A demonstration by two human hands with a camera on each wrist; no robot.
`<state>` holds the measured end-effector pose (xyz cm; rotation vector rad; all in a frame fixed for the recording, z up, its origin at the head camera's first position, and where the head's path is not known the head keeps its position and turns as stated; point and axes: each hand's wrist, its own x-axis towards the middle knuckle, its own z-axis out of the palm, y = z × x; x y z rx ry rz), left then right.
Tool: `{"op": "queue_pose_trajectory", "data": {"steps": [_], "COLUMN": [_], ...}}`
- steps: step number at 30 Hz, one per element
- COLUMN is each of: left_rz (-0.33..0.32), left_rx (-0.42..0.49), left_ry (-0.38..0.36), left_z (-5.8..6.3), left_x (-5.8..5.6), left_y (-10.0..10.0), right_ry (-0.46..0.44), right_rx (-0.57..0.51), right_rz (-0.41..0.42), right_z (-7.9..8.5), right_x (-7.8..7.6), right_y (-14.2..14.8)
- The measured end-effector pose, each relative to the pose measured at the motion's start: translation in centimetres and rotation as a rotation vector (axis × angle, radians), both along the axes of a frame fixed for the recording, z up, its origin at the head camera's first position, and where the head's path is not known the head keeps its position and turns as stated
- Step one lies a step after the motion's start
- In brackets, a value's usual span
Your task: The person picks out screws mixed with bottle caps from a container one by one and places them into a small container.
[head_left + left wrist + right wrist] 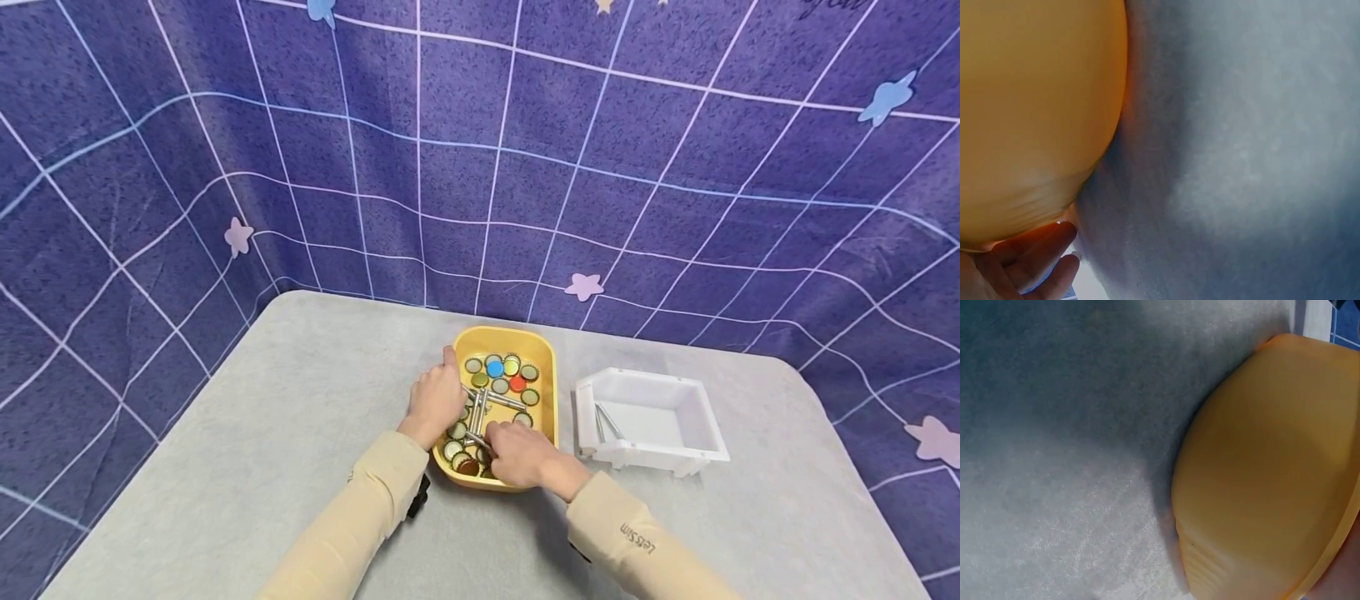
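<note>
A yellow tub [551, 342] holds bottle caps, among them a blue one [495, 368] and a red one [517, 383]. Several slim metal rods [506, 401] lie across the caps. My left hand [437, 402] grips the tub's left rim; in the left wrist view its fingers [1038, 253] lie against the outer wall. Reaching over the near right rim, my right hand [519, 454] has its fingertips down among the contents and pinches the end of a metal rod [477, 440]. The palm hides the caps below it.
Right of the tub stands a white plastic bin [712, 425] with two metal rods [609, 422] leaning inside at its left end. Both sit on a grey table [300, 400]. A purple curtain [480, 167] with a grid pattern hangs behind the table and along its sides.
</note>
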<state>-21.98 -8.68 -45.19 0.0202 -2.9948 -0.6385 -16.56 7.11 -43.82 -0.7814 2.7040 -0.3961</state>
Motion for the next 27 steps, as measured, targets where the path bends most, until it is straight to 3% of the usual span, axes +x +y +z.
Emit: {"op": "queue_pose_trajectory", "data": {"steps": [5,27], "left_rz": [0.003,0.005], "left_rx": [-0.001,-0.003], "left_ry": [0.002,-0.022], "left_z": [0.05,0.16], "left_x": [0.05,0.01], "left_y": [-0.01,0.01], "right_ry": [-0.033,0.0], "right_rx": [0.006,-0.14], "right_rz": [-0.004,0.028], "right_z": [-0.07,-0.17], "right_x": [-0.01,-0.59], "right_y": [0.07,0.44]}}
